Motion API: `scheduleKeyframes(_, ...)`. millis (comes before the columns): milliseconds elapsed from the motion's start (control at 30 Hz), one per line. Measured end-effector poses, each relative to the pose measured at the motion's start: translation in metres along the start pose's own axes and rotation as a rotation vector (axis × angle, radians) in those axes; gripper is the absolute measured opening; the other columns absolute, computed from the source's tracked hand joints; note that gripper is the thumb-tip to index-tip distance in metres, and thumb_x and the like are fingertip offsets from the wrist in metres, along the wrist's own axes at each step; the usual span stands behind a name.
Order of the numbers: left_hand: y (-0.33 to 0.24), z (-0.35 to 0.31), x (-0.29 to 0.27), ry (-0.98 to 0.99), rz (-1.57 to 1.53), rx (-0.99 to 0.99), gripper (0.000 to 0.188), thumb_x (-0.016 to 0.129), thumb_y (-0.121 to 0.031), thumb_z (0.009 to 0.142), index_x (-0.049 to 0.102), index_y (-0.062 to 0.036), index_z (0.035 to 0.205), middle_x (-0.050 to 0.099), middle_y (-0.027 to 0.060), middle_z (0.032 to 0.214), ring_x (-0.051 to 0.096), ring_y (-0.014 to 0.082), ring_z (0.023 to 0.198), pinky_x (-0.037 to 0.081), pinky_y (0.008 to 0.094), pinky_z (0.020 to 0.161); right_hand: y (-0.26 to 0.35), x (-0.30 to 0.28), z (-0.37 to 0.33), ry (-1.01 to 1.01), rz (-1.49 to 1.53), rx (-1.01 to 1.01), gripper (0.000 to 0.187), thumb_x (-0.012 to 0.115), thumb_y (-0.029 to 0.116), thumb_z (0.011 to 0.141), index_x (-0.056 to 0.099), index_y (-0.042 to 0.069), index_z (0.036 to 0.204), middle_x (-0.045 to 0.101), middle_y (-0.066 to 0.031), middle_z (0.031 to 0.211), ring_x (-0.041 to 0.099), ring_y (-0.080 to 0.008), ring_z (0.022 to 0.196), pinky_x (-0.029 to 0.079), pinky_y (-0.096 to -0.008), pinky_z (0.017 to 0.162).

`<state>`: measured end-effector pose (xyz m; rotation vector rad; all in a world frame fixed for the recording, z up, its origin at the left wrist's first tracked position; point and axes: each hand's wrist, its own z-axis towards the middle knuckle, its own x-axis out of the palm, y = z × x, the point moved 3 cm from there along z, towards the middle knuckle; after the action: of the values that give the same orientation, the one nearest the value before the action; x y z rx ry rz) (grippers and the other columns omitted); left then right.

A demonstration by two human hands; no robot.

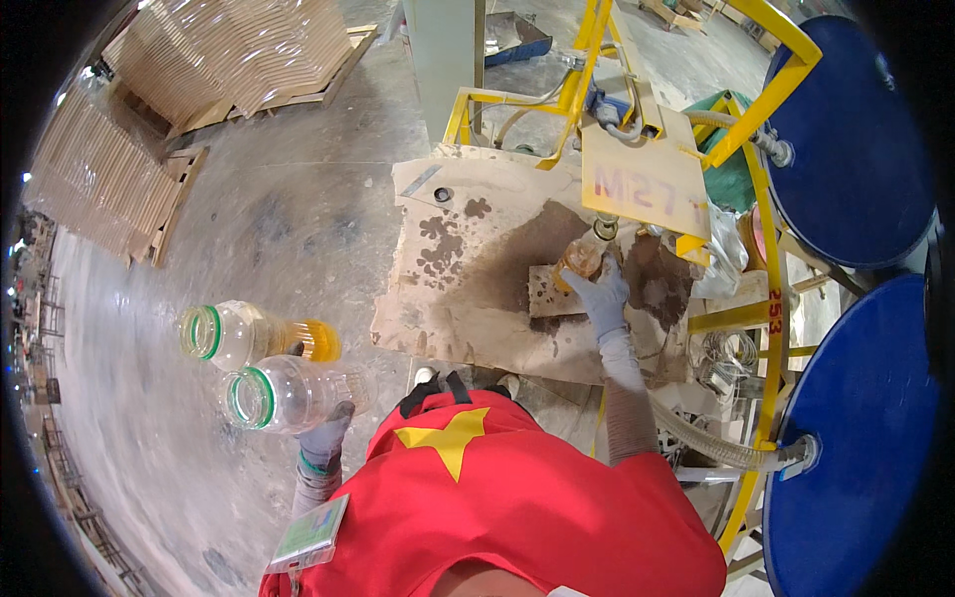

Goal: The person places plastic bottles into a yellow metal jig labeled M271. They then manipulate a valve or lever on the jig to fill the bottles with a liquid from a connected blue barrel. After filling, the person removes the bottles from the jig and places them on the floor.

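My left hand (326, 435), gloved in grey, is closed round two clear plastic jars held out over the floor. Both have wide mouths with green rings. The nearer jar (316, 396) looks empty; the farther jar (254, 336) has amber liquid at its base. My right hand (603, 298), also gloved, grips a clear jar (581, 261) with amber contents, above a small block (545, 297) on the stained cardboard. A round greenish rim (605, 228) shows just beyond the fingers, beneath the cream board (637, 169). What lies under that board is hidden.
Wet-stained cardboard (428, 308) covers the floor ahead, with a small dark ring (443, 194) on it. A yellow metal frame (764, 328) and blue drums (856, 448) with hoses (711, 443) stand to the right. Wrapped stacks of slatted sheets (109, 189) sit far left, beyond a grey pillar (445, 70).
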<state>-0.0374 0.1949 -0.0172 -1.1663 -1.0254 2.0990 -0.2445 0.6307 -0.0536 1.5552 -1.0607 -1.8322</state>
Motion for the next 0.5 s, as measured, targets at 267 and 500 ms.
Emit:
scheduleKeyframes(267,-0.024,0.023,0.010,0.020,-0.075,0.052,0.090,0.077,-0.032,0.068,0.026,-0.0031,0.137,0.035,0.0163,0.138,0.036,0.0301,0.125,0.030,0.0411,0.104,0.015,0.030,-0.034,0.029,0.244,0.107,0.059,0.080,0.032,0.061,0.057,0.004,0.107,0.063,-0.0101,0.099,0.061,-0.0220,0.091,0.046,-0.0335,0.082)
scheduleKeyframes(500,0.009,0.013,0.007,0.036,0.071,0.105,0.090,0.075,-0.022,0.065,0.025,-0.0030,0.138,0.034,0.0167,0.138,0.035,0.0312,0.125,0.030,0.0407,0.104,0.031,0.056,-0.057,-0.035,0.085,-0.024,0.061,0.081,0.034,0.058,0.057,0.004,0.105,0.062,-0.0130,0.098,0.061,-0.0256,0.088,0.046,-0.0359,0.080)
